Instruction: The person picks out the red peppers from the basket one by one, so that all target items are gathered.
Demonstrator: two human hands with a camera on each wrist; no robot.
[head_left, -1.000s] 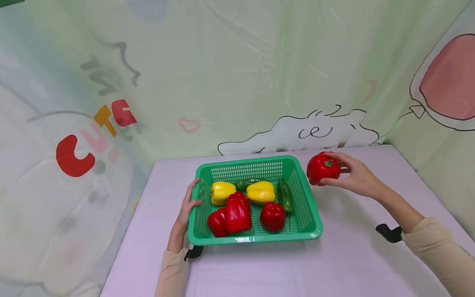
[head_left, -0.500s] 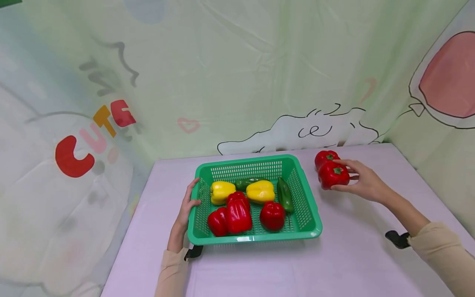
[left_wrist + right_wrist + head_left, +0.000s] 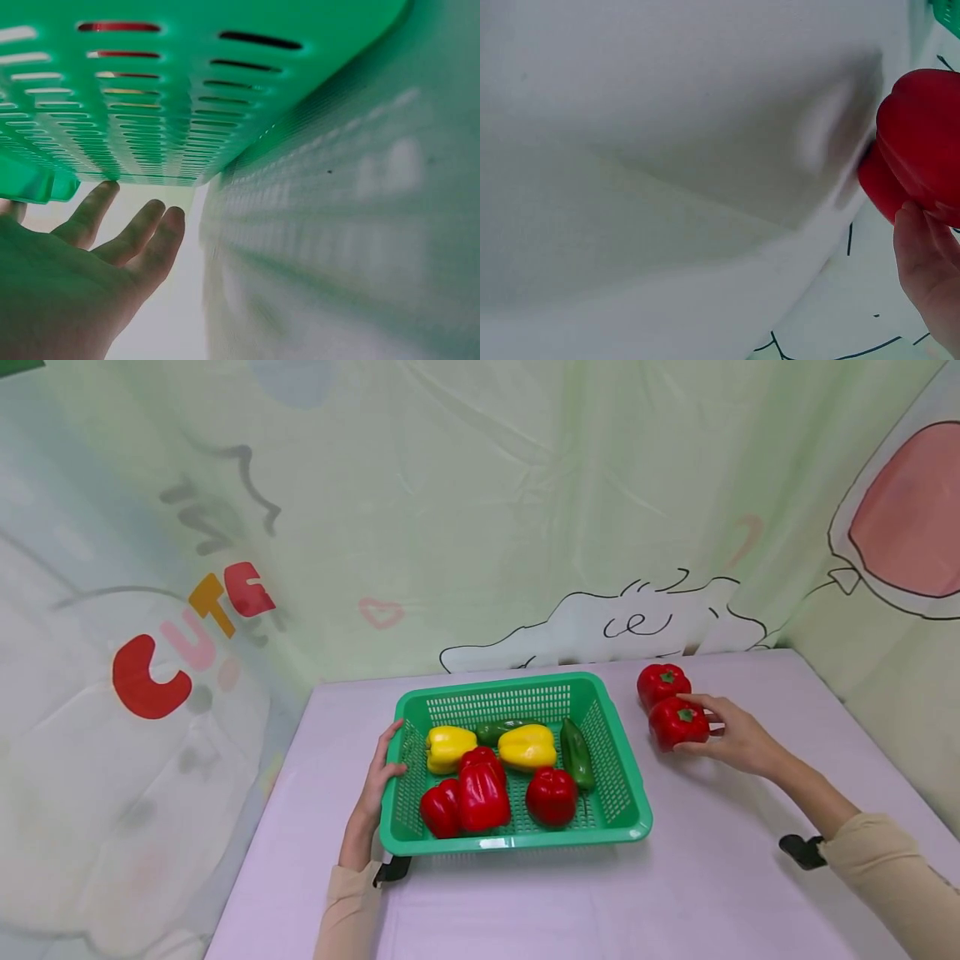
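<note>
A green plastic basket stands on the table, and my left hand holds its left rim, thumb over the edge. In the left wrist view the fingers of that hand reach along the basket's slotted outside. To the right of the basket my right hand grips a red bell pepper between thumb and fingers, low over the table. Just behind that pepper sits another red bell pepper. In the right wrist view the held pepper fills the right side, with fingertips against its skin.
Inside the basket lie several red bell peppers, two yellow bell peppers and two long green vegetables. A lilac cloth covers the table. A printed curtain hangs behind the table's back edge.
My right hand has let go of one red bell pepper at the back right and now grips another, moved slightly right and toward me. The left hand and basket have stayed put.
</note>
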